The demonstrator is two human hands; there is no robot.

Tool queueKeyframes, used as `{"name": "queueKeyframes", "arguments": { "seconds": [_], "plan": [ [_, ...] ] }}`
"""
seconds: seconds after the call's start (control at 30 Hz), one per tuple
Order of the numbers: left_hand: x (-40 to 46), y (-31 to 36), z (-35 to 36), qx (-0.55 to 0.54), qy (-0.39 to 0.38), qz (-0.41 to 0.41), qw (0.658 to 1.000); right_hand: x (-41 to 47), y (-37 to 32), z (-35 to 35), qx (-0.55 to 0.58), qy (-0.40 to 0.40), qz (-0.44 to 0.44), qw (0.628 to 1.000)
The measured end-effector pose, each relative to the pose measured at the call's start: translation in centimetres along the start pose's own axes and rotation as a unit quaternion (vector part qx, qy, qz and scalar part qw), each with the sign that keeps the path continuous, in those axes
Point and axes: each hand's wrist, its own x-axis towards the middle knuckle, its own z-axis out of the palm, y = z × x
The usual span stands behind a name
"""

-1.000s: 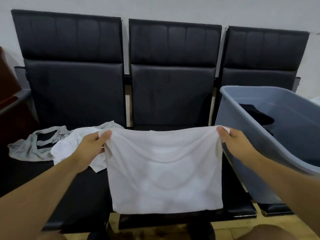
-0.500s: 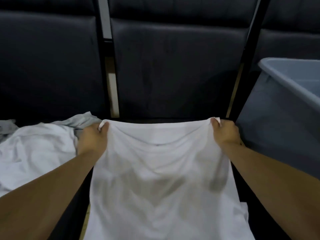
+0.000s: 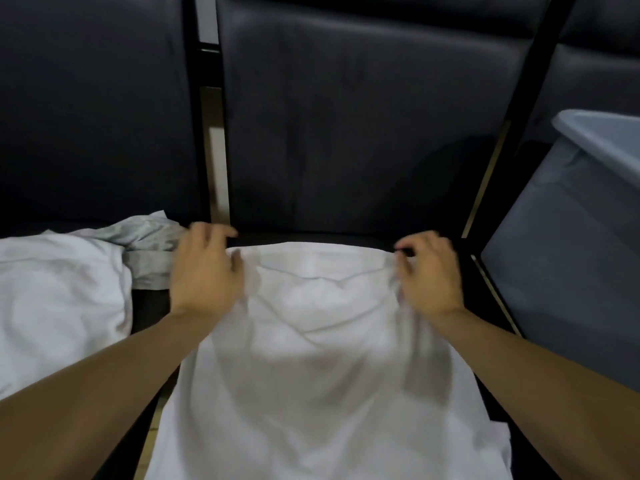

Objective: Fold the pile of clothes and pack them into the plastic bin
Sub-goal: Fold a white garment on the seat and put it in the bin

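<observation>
The head view looks down at a white shirt [image 3: 322, 358] spread flat on the middle black seat [image 3: 346, 233]. It lies flat, I think, so it can be folded neatly.

The left hand [image 3: 204, 271] sits at the shirt's far left corner. Its fingers are spread and loose, so its grip looks let go. The picture is blurry there, so I can't be sure whether the thumb touches the cloth.

The right hand [image 3: 427, 273] is at the far right corner. Its fingers are bent, but I cannot tell if they pinch the cloth or have dropped it.

To the left lies the pile of clothes [image 3: 59, 296], another white piece with a grey piece [image 3: 149, 251] tucked just behind it. These wait to be folded.

On the right stands the grey plastic bin [image 3: 568, 271], just beside the seat so folded clothes can go in easily. Only its outer wall and rim show. Its inside is hidden.
</observation>
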Motion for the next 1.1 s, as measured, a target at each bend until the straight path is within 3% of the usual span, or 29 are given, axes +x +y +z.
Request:
{"name": "queueKeyframes", "arguments": {
  "seconds": [0.07,0.1,0.17,0.4,0.47,0.57,0.7,0.73,0.8,0.87,0.93,1.0,1.1],
  "plan": [
    [-0.1,1.4,0.3,-0.055,-0.116,0.116,0.985,-0.8,-0.9,0.5,0.010,-0.108,-0.172,0.979],
    [-0.2,2.0,0.5,-0.063,-0.183,0.148,0.970,-1.2,-1.0,0.6,0.001,-0.148,-0.205,0.968],
    [-0.2,2.5,1.0,-0.045,-0.241,0.171,0.954,-1.5,-1.0,0.9,-0.017,-0.144,-0.208,0.967],
    [0.7,2.6,-1.5,-0.027,-0.222,0.175,0.959,-1.3,-1.8,-1.3,-0.044,-0.012,-0.212,0.976],
    [1.1,2.5,-1.7,-0.060,-0.168,0.161,0.971,-0.7,-2.3,-1.9,-0.036,0.021,-0.172,0.984],
    [1.9,2.8,-0.8,-0.061,-0.063,0.117,0.989,0.7,-3.4,-1.3,-0.054,0.015,-0.114,0.992],
    [0.5,4.2,0.8,0.012,-0.042,0.024,0.999,0.4,-4.7,0.4,-0.038,-0.011,0.004,0.999],
    [-0.3,4.7,0.9,0.014,-0.043,0.022,0.999,-0.1,-5.0,0.6,-0.007,-0.003,0.007,1.000],
    [-2.1,6.0,0.6,0.013,-0.056,0.038,0.998,-1.3,-5.4,0.8,0.036,-0.002,-0.070,0.997],
    [-4.5,8.0,0.3,0.005,-0.080,0.057,0.995,-2.2,-5.2,1.2,0.058,-0.055,-0.156,0.985],
    [-7.7,10.1,0.1,0.013,-0.115,0.057,0.992,-2.6,-5.0,1.5,0.058,-0.168,-0.188,0.966],
    [-10.8,11.5,0.7,0.021,-0.201,0.033,0.979,-3.0,-4.9,1.9,0.041,-0.267,-0.188,0.944],
    [-12.9,11.9,1.4,0.057,-0.266,0.013,0.962,-3.1,-5.0,2.2,-0.011,-0.301,-0.178,0.937]
  ]
}}
